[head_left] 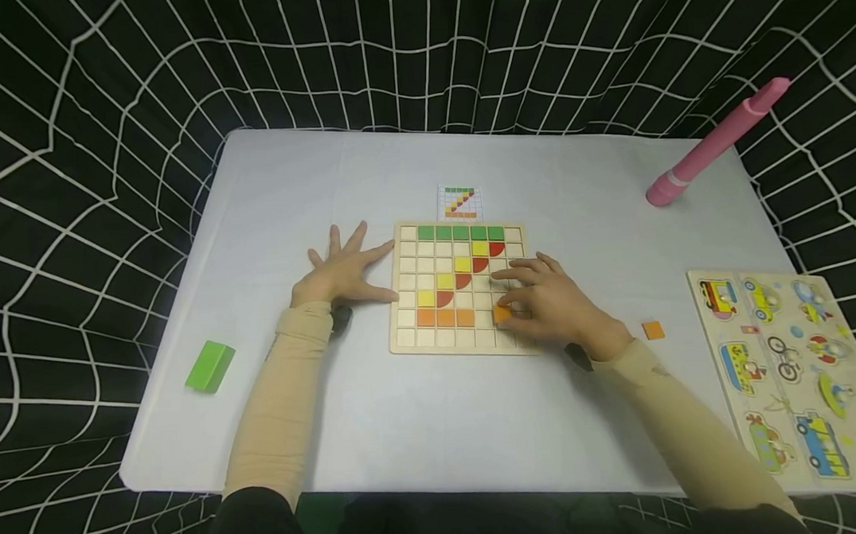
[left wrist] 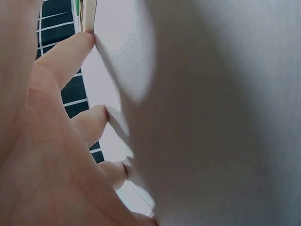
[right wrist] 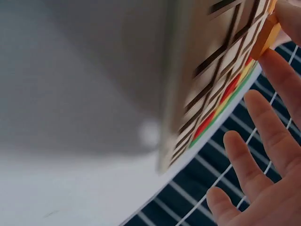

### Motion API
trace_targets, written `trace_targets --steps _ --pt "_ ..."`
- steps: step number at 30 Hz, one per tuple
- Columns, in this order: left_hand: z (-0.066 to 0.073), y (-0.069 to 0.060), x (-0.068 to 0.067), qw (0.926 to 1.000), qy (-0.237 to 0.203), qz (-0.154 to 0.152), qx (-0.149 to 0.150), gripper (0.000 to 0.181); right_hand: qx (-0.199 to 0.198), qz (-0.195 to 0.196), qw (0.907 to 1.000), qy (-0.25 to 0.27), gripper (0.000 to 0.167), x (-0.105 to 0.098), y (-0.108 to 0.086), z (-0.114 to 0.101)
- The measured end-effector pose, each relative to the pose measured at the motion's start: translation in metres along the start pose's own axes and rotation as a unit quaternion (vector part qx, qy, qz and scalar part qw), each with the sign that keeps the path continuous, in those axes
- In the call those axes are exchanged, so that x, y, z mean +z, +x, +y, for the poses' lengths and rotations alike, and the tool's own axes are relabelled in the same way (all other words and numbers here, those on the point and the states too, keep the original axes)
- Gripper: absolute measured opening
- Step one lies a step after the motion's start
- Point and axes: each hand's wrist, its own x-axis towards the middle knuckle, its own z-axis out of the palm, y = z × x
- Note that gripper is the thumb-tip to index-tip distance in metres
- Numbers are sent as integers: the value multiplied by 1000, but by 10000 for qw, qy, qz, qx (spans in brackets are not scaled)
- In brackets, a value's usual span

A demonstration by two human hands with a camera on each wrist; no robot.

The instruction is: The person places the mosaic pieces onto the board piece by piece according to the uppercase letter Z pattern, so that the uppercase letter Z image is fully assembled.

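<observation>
A wooden grid board (head_left: pixel 438 342) lies mid-table, bearing a green row on top, a diagonal of yellow squares and red quarter-circles, and several orange squares low down. My right hand (head_left: pixel 554 297) is over the board's right side, pinching an orange square tile (head_left: pixel 502 314) between thumb and index finger. In the right wrist view the pinched tile (right wrist: pixel 266 37) is tilted above the grid. My left hand (head_left: pixel 338 275) lies spread on the table, thumb and index fingertip touching the board's left edge. Behind the board is a small pattern card (head_left: pixel 459 203) printed with a similar design.
A loose orange tile (head_left: pixel 653 330) lies right of my right forearm. A vehicle picture puzzle board (head_left: pixel 798 362) occupies the right front. A pink cylinder (head_left: pixel 713 147) stands at the back right, and a green block (head_left: pixel 211 366) sits at the left. Black netted cloth surrounds the table.
</observation>
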Motion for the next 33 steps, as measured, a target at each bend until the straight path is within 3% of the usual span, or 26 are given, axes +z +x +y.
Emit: trace_targets --steps 7,18,27,33 --pt "0 0 0 10000 28 -5 43 102 -202 -228 9994 -173 25 9 14 -12" --pt "0 -1 0 10000 17 7 4 101 -63 -207 9989 -410 30 9 14 -14" --pt "1 0 -1 10000 19 -16 10 101 114 -82 9986 -504 36 3 7 -6" --pt "0 0 0 10000 -8 -22 8 101 363 241 9982 -420 43 -3 -12 10"
